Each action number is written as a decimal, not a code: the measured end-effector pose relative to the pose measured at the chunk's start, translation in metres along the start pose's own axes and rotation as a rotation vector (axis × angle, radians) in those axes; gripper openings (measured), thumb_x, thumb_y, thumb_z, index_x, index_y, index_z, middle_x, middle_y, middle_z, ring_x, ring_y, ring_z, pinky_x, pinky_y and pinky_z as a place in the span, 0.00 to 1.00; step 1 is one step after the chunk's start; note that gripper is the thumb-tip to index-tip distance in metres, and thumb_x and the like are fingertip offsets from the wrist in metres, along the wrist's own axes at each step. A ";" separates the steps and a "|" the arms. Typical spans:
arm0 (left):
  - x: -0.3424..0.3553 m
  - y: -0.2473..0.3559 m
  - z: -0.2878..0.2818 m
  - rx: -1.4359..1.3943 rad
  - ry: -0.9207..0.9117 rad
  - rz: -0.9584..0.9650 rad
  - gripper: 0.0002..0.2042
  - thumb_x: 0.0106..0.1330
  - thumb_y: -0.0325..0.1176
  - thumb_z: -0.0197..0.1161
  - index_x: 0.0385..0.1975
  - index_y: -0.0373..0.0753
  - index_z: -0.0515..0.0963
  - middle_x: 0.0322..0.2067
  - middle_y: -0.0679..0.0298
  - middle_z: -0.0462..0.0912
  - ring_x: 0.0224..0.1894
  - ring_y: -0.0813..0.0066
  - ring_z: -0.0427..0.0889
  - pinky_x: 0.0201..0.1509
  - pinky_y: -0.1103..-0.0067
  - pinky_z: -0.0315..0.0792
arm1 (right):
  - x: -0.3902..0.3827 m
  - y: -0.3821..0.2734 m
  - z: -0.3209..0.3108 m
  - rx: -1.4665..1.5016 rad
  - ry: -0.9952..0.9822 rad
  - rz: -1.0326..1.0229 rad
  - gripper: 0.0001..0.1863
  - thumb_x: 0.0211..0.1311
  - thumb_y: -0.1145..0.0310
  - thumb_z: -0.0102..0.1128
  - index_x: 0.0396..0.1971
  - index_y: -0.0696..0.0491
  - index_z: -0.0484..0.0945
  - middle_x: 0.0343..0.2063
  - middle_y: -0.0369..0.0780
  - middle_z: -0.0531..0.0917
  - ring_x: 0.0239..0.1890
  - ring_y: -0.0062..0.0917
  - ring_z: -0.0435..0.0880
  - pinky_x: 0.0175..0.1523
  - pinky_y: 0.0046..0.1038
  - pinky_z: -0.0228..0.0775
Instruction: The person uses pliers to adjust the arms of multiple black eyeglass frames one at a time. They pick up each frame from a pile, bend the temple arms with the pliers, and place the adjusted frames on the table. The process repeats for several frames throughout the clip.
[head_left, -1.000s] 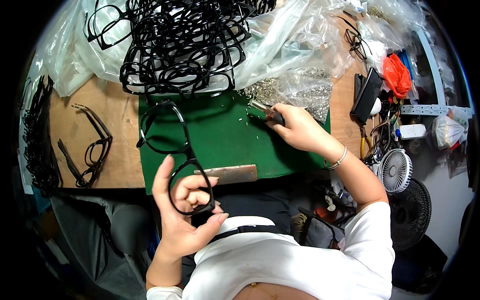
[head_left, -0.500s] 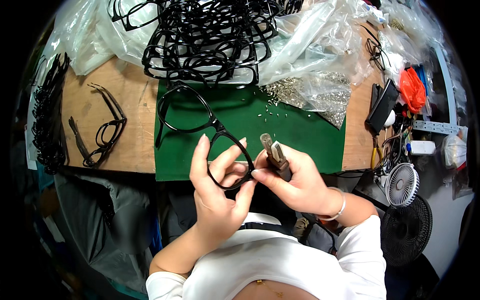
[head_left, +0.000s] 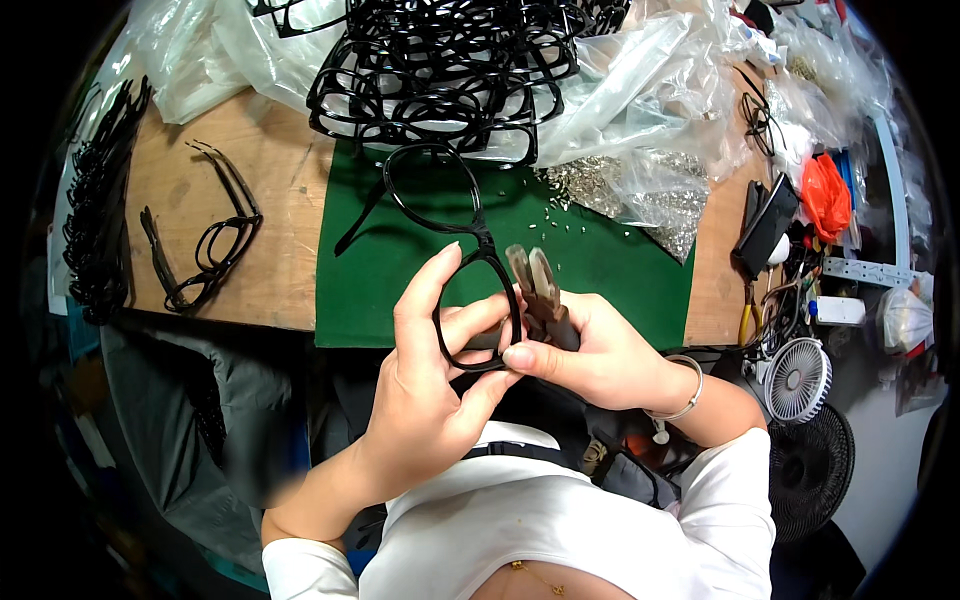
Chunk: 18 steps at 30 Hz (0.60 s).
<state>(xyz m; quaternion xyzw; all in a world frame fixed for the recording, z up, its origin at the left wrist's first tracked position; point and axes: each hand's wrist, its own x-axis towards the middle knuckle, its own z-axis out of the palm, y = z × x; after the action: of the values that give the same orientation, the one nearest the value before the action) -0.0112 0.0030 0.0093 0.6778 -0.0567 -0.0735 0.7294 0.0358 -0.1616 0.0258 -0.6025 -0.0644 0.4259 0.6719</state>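
A wooden table spans the workspace, with a green mat laid across its middle. At the far side rises a heap of black glasses frames, with crumpled clear plastic around it. Off the table to the right are 2 fans, a black fan and a smaller white fan. At the far left lies a bundle of dark, thin pieces; nearer the mat, 1 black pair of glasses rests on bare wood.

The left hand has its fingers curled around the lower rim of a black frame, which it holds up above the mat's near edge, tilted, 1 temple arm reaching out to the left. The right hand is closed around dark-handled pliers, their 2 jaws slightly apart and pointing away from the person; its thumb tip meets the frame's near end. Smallest are the silvery bits, piled by the plastic and scattered on the mat.
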 end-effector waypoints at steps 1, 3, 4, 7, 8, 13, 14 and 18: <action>0.000 0.002 -0.001 -0.036 0.006 -0.011 0.38 0.49 0.15 0.58 0.57 0.32 0.41 0.44 0.50 0.72 0.41 0.68 0.75 0.44 0.77 0.74 | 0.001 -0.002 0.001 -0.028 -0.013 -0.034 0.11 0.57 0.64 0.55 0.29 0.57 0.70 0.25 0.31 0.71 0.29 0.13 0.67 0.37 0.18 0.62; -0.002 0.007 -0.002 -0.102 0.015 -0.031 0.39 0.49 0.15 0.58 0.57 0.32 0.40 0.44 0.50 0.72 0.43 0.69 0.74 0.46 0.76 0.73 | 0.003 -0.005 0.001 0.128 -0.099 0.015 0.11 0.58 0.64 0.54 0.32 0.58 0.71 0.27 0.32 0.72 0.31 0.13 0.67 0.40 0.19 0.63; -0.003 0.009 -0.002 -0.153 0.023 -0.067 0.39 0.49 0.15 0.58 0.58 0.32 0.39 0.44 0.51 0.72 0.43 0.71 0.73 0.48 0.76 0.72 | 0.004 -0.010 0.003 0.180 -0.127 0.015 0.11 0.58 0.64 0.54 0.32 0.58 0.71 0.27 0.32 0.72 0.31 0.13 0.67 0.40 0.19 0.63; -0.008 0.013 -0.009 -0.147 -0.017 -0.076 0.40 0.51 0.15 0.57 0.58 0.37 0.36 0.47 0.49 0.69 0.46 0.70 0.73 0.50 0.75 0.70 | 0.005 -0.014 0.007 0.169 -0.136 0.001 0.11 0.58 0.64 0.54 0.32 0.57 0.71 0.27 0.31 0.73 0.30 0.13 0.67 0.39 0.19 0.62; -0.008 0.016 -0.013 -0.135 -0.007 -0.085 0.40 0.51 0.15 0.57 0.58 0.37 0.35 0.49 0.48 0.68 0.44 0.70 0.75 0.49 0.76 0.71 | 0.003 -0.010 0.002 0.082 -0.120 0.011 0.11 0.58 0.63 0.54 0.32 0.57 0.71 0.27 0.31 0.74 0.30 0.13 0.68 0.39 0.19 0.62; -0.009 0.029 -0.026 -0.201 -0.014 -0.149 0.41 0.50 0.15 0.58 0.58 0.37 0.36 0.49 0.47 0.68 0.38 0.72 0.77 0.44 0.80 0.72 | -0.009 -0.010 -0.007 -0.429 -0.224 -0.011 0.14 0.58 0.61 0.52 0.31 0.58 0.71 0.25 0.41 0.76 0.29 0.24 0.74 0.36 0.25 0.65; -0.009 0.029 -0.026 -0.184 -0.041 -0.148 0.40 0.51 0.15 0.57 0.58 0.37 0.36 0.49 0.47 0.68 0.39 0.73 0.76 0.44 0.82 0.71 | -0.010 -0.019 -0.003 -0.457 -0.303 0.144 0.13 0.59 0.62 0.52 0.30 0.58 0.70 0.24 0.35 0.73 0.28 0.18 0.70 0.35 0.22 0.64; -0.009 0.028 -0.028 -0.196 -0.070 -0.181 0.39 0.52 0.15 0.56 0.58 0.37 0.36 0.49 0.47 0.68 0.41 0.73 0.76 0.45 0.81 0.71 | -0.003 -0.021 -0.001 -0.538 -0.377 0.092 0.14 0.58 0.60 0.51 0.29 0.58 0.70 0.22 0.41 0.75 0.25 0.26 0.75 0.31 0.27 0.66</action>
<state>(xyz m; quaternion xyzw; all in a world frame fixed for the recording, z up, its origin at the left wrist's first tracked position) -0.0145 0.0341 0.0351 0.6027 -0.0131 -0.1678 0.7800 0.0447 -0.1621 0.0449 -0.6713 -0.2707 0.5273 0.4450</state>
